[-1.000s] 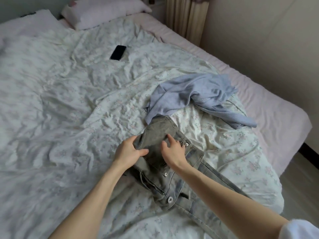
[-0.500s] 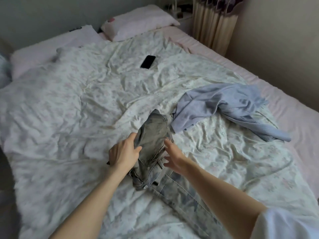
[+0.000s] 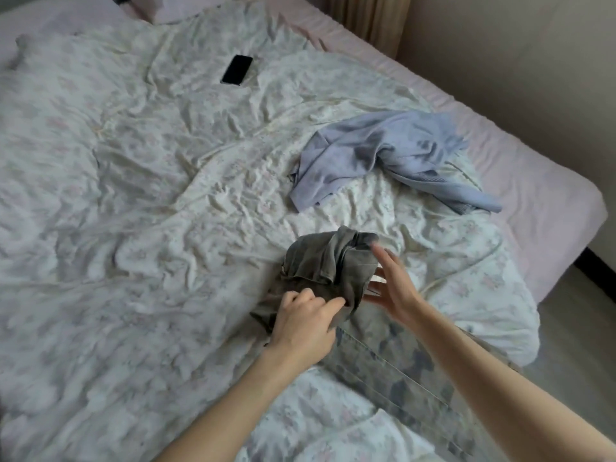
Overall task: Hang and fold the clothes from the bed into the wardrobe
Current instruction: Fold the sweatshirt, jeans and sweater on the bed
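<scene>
A wide bed (image 3: 550, 195) fills almost the whole view, its pale pink sheet showing along the right edge and at the far end. Over it lies a crumpled white quilt (image 3: 150, 195) with a faint floral print, creased all over. A pillow (image 3: 173, 8) sits at the head of the bed, and a beige curtain (image 3: 370, 15) hangs in the far corner beside a plain wall. On the right half of the quilt lies a light blue top (image 3: 383, 151), loosely bunched, with one sleeve trailing toward the right edge of the bed. Nearer to the person, grey jeans (image 3: 320, 265) rest on the quilt: the waist end is gathered into a lump between the two hands, and the paler legs run down toward the lower right corner, passing under the right forearm. The blue top and the jeans lie near each other but do not touch. The left hand (image 3: 305, 323) has its fingers curled into the bunched grey fabric at the lump's near side, gripping it. The right hand (image 3: 393, 288) is spread with straight fingers held against the right side of the lump; whether it presses or only touches cannot be told, since it is blurred. A black phone (image 3: 237, 69) lies screen up on the quilt toward the head of the bed, well apart from the clothes.
</scene>
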The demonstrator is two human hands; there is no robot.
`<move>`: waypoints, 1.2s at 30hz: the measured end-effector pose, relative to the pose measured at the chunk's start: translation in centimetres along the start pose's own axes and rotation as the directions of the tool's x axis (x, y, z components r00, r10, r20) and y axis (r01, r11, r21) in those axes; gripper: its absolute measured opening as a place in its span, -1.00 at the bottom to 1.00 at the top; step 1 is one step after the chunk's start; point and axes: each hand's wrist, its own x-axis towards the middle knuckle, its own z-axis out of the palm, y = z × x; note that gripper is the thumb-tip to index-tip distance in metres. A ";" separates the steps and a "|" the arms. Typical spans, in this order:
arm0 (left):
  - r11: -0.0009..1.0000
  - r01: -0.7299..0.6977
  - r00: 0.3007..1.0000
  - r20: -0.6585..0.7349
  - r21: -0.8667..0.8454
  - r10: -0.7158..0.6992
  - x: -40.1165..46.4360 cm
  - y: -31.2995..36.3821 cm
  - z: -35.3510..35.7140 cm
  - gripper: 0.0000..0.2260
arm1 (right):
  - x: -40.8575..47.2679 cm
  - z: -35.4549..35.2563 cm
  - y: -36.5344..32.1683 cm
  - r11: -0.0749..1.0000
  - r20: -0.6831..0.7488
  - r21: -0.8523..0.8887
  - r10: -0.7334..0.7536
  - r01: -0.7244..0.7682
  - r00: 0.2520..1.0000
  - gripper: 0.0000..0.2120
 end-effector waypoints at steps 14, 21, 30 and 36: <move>0.998 0.058 0.861 0.506 -0.011 -0.045 -2.5 3.1 10.9 -0.47 | 1.9 -5.4 9.9 0.867 -0.350 -0.483 -0.067 -0.119 0.934 -0.44; 0.988 -0.031 0.878 0.468 -0.150 0.099 -4.1 1.0 12.9 -0.67 | 0.5 -5.9 11.4 0.363 -0.235 -0.930 -0.450 -0.064 0.862 -0.26; 0.643 0.597 0.796 0.254 -0.480 -0.550 2.8 -6.4 8.4 -0.35 | -1.7 -4.9 17.3 0.028 0.299 -0.952 -0.124 0.304 0.946 -0.38; 0.254 0.665 0.737 0.564 -0.702 -0.371 4.5 -8.4 7.1 -0.69 | -2.0 -3.1 14.4 0.520 0.078 -0.844 -0.114 0.126 0.990 -0.51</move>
